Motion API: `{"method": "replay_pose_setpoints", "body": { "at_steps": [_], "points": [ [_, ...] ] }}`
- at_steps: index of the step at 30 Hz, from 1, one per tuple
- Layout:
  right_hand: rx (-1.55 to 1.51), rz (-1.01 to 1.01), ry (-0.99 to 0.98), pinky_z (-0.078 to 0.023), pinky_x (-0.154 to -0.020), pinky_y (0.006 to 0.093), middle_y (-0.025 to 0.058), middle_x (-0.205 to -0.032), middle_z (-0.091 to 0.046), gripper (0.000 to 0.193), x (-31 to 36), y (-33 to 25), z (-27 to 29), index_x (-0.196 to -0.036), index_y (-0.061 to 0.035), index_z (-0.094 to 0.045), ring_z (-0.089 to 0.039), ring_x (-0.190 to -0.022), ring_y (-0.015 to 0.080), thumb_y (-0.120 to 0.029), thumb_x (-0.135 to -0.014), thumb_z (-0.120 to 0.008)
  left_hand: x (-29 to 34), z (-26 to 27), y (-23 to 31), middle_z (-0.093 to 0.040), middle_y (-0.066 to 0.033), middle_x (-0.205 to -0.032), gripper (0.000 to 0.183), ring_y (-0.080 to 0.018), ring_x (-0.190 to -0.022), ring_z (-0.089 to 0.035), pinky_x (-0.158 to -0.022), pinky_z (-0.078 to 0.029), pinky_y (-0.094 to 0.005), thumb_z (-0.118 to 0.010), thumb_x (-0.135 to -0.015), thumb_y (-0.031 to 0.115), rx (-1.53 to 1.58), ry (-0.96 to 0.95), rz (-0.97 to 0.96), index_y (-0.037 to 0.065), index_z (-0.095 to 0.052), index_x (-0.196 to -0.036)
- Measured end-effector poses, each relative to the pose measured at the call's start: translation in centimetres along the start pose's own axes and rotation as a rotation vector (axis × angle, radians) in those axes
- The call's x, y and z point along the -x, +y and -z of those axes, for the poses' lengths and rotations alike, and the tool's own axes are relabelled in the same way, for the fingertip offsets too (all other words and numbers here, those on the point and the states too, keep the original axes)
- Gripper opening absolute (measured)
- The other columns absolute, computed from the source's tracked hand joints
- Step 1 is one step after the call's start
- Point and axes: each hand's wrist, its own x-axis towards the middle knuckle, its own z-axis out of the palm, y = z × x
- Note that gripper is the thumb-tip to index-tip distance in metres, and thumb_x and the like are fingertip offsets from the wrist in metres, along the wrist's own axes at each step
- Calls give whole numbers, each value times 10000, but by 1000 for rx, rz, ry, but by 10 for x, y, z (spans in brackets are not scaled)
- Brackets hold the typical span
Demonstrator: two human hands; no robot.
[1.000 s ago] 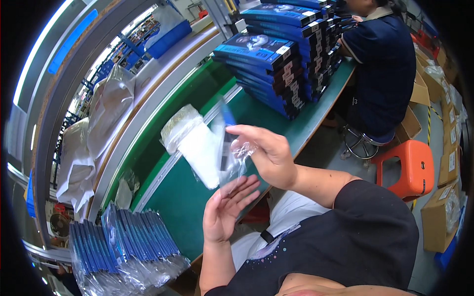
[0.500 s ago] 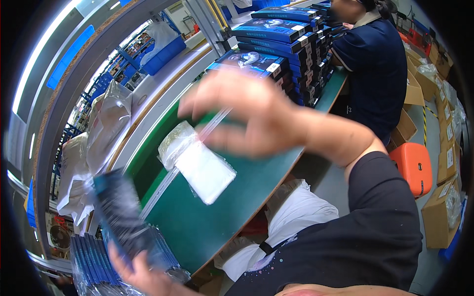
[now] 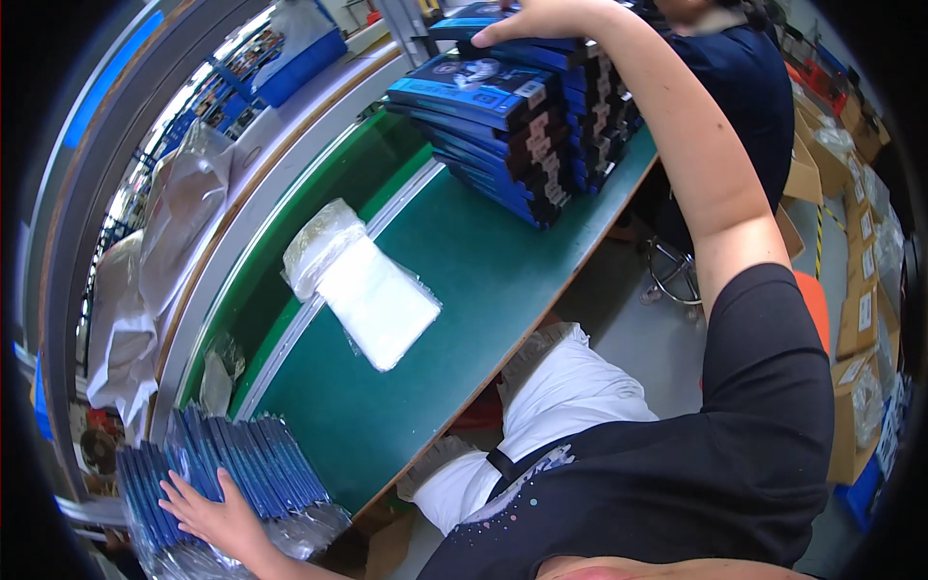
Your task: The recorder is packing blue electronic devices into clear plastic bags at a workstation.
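Observation:
My left hand [image 3: 215, 512] lies with fingers spread on a row of slim blue boxes in clear wrap [image 3: 253, 462], standing on edge at the near left. Far off, my right hand [image 3: 551, 19] reaches over a flat dark-blue printed box [image 3: 459, 27] in the rear stack. Its thumb is stretched out along the box's near side; the other fingers are partly cut off by the top edge. In front is another stack of like boxes [image 3: 474, 92], its sides showing white labels. A pile of clear plastic bags [image 3: 377, 309] lies mid-table, apart from both hands.
The green table [image 3: 454, 261] has a metal rail [image 3: 290, 338] along its far side. A person in a dark shirt [image 3: 739, 106] stands beyond the stacks. Plastic-covered white bundles [image 3: 184, 213] and a blue bin [image 3: 302, 68] line the left shelf. Cardboard cartons [image 3: 855, 425] stand at right.
My right hand has moved from above the bag pile up to the far box stack. My left hand has let go of the wrapped box, now standing in the row. The view has shifted slightly.

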Motion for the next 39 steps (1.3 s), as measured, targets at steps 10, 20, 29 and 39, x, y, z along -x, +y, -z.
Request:
{"method": "replay_pose_setpoints", "body": {
  "at_steps": [10,20,29,39],
  "points": [
    [-567,332,284,-492,-891,374,266,-1121,-599,938,67,-70,-11,-1195,-21,-593,-607,-1030,353,-666,-530,-741,75,-56,199,-604,-123,-1127,406,-314,-1066,-559,-921,-430,-433,-631,-744,-37,944,-418,-933,64,-635,-1137],
    [-2026,-312,-942,-494,-440,239,82,-746,-610,530,156,-94,-175,-999,-45,-584,-594,-553,104,-560,-920,-488,71,-34,215,-613,-162,-981,178,-331,-897,-604,-796,-492,-397,-591,-857,-11,1226,-421,-625,-20,-639,-1028],
    [-2241,-253,-1196,-546,-832,328,210,-1171,-598,672,205,-129,-211,-1352,125,-336,-654,-988,205,-114,-833,-690,70,-42,215,-669,-134,-943,105,-261,-846,-653,-776,-508,-321,-676,-813,57,1382,-495,-417,-27,-696,-872],
    [-1957,-55,-1095,-518,-877,302,175,-1206,-597,682,172,-126,-232,-1389,66,-356,-629,-1029,177,-75,-810,-687,62,-43,208,-675,-65,-841,162,-124,-741,-628,-689,-511,-235,-637,-852,5,1534,-1073,226,-57,-676,-996]
  ]
}}
